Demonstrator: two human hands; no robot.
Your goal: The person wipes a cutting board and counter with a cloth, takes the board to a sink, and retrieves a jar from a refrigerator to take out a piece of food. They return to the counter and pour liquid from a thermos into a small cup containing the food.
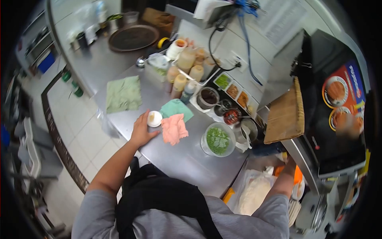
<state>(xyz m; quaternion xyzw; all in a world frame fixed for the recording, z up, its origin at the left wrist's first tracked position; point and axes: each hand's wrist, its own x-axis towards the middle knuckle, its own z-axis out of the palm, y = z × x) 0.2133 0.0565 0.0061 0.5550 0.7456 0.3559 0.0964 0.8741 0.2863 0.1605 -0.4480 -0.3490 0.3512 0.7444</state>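
My left hand (141, 130) lies on the steel counter with its thumb and fingers spread. It is around the near-left side of a small white dish (154, 118), which has something tan inside. I see no firm grip on the dish. A crumpled pink cloth (174, 129) and a teal cloth (177, 110) lie just right of the dish. My right forearm (283, 181) reaches to the right, past a metal edge below the cardboard. The fingers of that hand are hidden. Near that forearm are an orange object (298, 175) and a container with something whitish (254, 194).
A tub of chopped greens (218, 139) stands on the counter (179, 159). Behind it are a dark sauce container (207, 98), several squeeze bottles (179, 84) and topping trays (232, 91). A green cloth (123, 94) lies left. Cardboard (285, 115) juts out at right.
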